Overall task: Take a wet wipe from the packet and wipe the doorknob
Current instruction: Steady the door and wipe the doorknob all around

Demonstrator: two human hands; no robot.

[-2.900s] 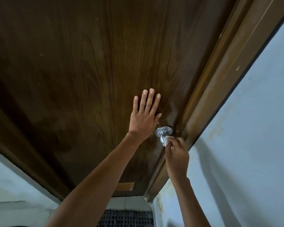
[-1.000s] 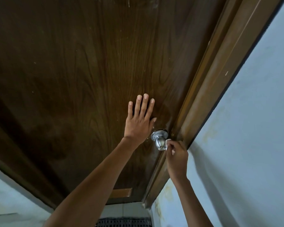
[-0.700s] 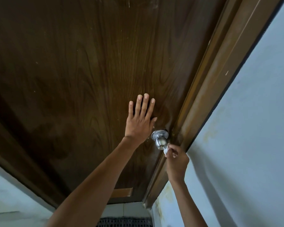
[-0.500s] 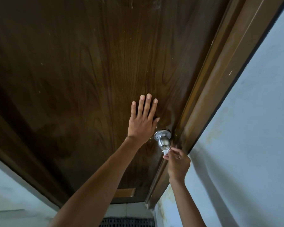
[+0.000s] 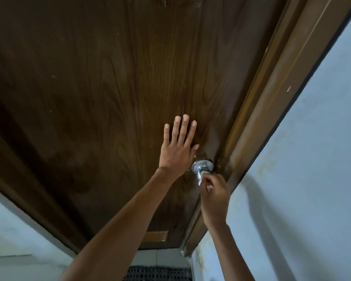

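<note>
A shiny metal doorknob [image 5: 201,168] sticks out of the dark brown wooden door [image 5: 109,98] near its right edge. My right hand [image 5: 215,196] covers the knob's front end, its fingers curled round a small white wet wipe [image 5: 203,178] held against the metal. Only a scrap of the wipe shows between the fingers. My left hand [image 5: 177,149] lies flat on the door just left of the knob, fingers straight and together. The wipe packet is not in view.
The brown door frame [image 5: 272,98] runs up the right side of the door, with a pale blue wall [image 5: 312,179] beyond it. A dark woven mat [image 5: 156,273] lies on the floor at the bottom. A pale wall [image 5: 12,240] shows at lower left.
My right hand dropped below the knob with the wipe, then came back up over the knob's front end. My left hand has stayed flat on the door.
</note>
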